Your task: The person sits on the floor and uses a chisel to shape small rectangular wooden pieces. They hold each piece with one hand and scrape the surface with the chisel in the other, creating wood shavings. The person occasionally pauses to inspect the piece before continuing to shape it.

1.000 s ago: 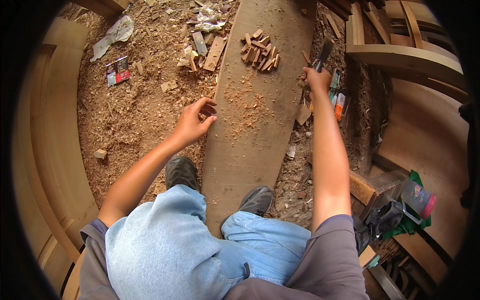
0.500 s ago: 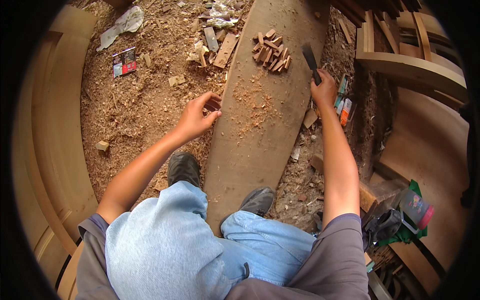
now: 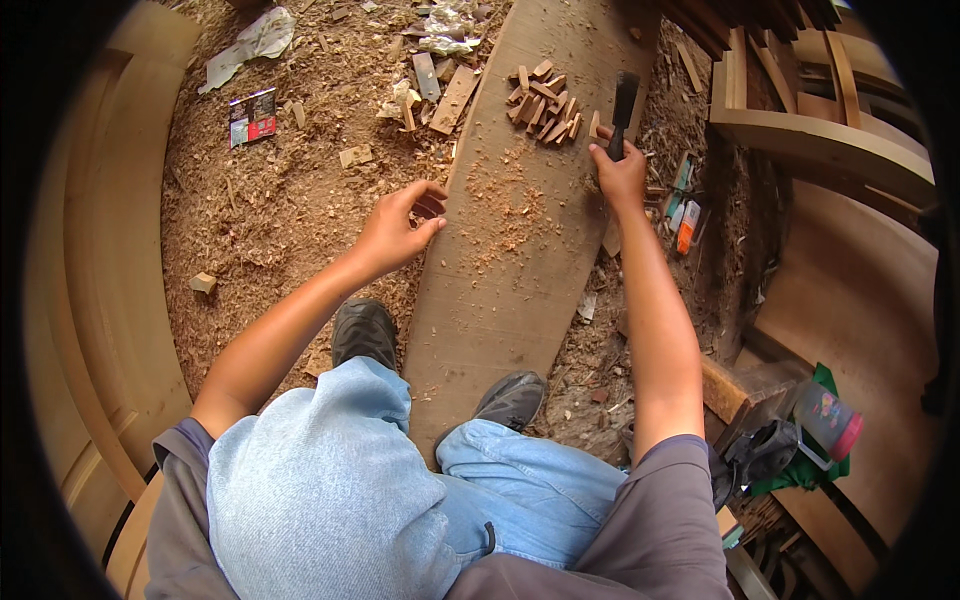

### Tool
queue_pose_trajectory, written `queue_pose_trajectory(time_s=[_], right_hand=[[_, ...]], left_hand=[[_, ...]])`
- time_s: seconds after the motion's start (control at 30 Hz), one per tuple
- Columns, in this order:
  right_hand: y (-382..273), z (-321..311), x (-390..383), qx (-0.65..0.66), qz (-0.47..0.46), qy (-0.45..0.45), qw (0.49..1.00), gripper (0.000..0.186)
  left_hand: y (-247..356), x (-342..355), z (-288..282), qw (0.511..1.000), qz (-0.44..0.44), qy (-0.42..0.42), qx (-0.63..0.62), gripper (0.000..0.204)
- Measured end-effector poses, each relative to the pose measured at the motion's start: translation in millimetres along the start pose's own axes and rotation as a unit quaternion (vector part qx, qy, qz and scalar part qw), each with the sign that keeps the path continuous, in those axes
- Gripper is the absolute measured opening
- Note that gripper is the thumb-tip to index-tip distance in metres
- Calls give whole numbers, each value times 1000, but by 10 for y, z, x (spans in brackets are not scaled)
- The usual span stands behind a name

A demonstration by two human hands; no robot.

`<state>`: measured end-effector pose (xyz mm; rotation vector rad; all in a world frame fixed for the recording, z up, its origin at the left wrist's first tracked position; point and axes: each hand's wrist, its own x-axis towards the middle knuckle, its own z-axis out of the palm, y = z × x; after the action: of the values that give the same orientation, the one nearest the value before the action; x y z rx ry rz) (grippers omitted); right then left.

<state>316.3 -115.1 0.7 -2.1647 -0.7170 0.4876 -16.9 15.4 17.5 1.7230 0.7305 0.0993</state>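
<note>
Right hand [image 3: 620, 175] grips dark tool [image 3: 624, 105], long axis pointing away.

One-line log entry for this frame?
right hand: grips dark-handled tool | left hand: empty, at long wooden plank edge | small wood blocks: on plank

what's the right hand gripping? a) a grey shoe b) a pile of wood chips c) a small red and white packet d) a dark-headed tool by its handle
d: the right hand is closed around the handle of a dark-headed tool that points away over the long plank.
</note>
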Motion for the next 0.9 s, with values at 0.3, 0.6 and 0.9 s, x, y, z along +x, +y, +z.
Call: queue_pose_trajectory(time_s=[0.3,0.6,0.9], right_hand=[[-179,252,97,-5,-10,7,1000,34],[-135,487,205,-151,59,89,983,31],[-433,190,-298,254,146,-48,955,38]], left_hand=[[0,2,3,1000,3,-2,-6,29],[3,7,-17,1000,8,-11,11,28],[32,12,-21,1000,23,-5,12,31]])
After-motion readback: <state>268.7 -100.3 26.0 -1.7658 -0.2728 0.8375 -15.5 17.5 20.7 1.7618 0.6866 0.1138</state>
